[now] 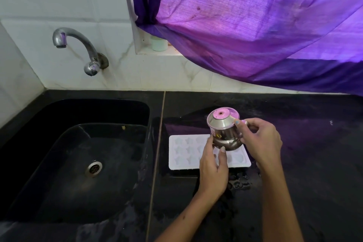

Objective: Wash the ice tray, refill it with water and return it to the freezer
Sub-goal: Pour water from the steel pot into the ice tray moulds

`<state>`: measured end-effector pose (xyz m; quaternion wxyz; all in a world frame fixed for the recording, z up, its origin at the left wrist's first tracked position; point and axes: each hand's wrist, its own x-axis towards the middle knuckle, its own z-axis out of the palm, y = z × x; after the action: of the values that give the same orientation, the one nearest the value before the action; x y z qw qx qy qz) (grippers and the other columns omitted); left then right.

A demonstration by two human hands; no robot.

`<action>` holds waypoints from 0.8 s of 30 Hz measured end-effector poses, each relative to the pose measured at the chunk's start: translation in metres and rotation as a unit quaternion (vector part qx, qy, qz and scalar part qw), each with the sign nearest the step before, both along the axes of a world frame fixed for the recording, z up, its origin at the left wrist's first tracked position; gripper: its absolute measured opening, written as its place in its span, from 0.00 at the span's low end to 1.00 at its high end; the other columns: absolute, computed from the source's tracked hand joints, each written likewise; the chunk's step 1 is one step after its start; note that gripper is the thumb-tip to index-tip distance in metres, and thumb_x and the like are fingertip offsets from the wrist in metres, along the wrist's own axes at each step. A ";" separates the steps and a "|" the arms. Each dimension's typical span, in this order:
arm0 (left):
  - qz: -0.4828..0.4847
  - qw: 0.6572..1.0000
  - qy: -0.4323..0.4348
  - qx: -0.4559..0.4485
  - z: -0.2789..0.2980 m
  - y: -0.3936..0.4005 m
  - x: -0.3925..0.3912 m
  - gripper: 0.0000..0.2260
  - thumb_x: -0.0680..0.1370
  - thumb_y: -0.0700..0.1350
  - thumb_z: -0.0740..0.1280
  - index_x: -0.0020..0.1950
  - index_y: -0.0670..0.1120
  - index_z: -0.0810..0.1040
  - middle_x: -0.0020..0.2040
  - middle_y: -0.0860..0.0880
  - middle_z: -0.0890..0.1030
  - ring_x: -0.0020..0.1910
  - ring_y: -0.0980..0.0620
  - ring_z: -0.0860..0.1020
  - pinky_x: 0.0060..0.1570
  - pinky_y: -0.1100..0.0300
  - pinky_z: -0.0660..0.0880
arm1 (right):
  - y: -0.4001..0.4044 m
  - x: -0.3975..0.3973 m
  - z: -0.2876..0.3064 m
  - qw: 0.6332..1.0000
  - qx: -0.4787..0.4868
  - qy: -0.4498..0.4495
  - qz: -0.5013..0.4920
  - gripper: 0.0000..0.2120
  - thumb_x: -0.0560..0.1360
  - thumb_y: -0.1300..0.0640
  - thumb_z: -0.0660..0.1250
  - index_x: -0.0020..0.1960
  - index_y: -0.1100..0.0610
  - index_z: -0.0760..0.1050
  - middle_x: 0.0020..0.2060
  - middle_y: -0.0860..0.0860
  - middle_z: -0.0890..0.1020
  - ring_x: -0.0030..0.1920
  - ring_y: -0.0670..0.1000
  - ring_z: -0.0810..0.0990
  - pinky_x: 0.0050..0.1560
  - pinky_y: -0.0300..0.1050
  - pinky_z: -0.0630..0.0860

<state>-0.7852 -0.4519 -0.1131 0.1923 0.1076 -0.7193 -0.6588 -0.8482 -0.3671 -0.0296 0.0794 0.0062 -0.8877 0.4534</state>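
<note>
A white ice tray (186, 152) with star-shaped cells lies flat on the black counter, right of the sink. Above its right half hangs a small steel pot (224, 131), tipped so its base faces up and toward me. My right hand (259, 141) grips the pot by its rim and handle side. My left hand (213, 167) cups the pot's lower side with thumb and fingers. The hands and pot hide the tray's right cells.
A black sink (82, 155) with a steel drain (94, 168) is at the left, under a wall tap (78, 49). Wet patches lie on the black counter (304, 143). A purple curtain (255, 21) hangs over the back wall, and a pale jar (159, 44) stands on the sill.
</note>
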 end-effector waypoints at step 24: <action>0.010 0.999 -0.034 0.012 -0.012 -0.011 0.006 0.19 0.81 0.46 0.59 0.72 0.52 0.65 0.65 0.58 0.75 0.63 0.69 0.70 0.61 0.72 0.67 | -0.017 0.005 0.001 0.998 0.049 0.015 0.040 0.09 0.75 0.46 0.68 0.44 0.51 0.79 0.37 0.47 0.80 0.41 0.49 0.76 0.44 0.43 0.64</action>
<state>-0.7794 -0.4625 -0.1251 0.1724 0.1395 -0.7164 -0.6615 -0.8433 -0.3837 -0.0289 0.0743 0.0523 -0.9067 0.4118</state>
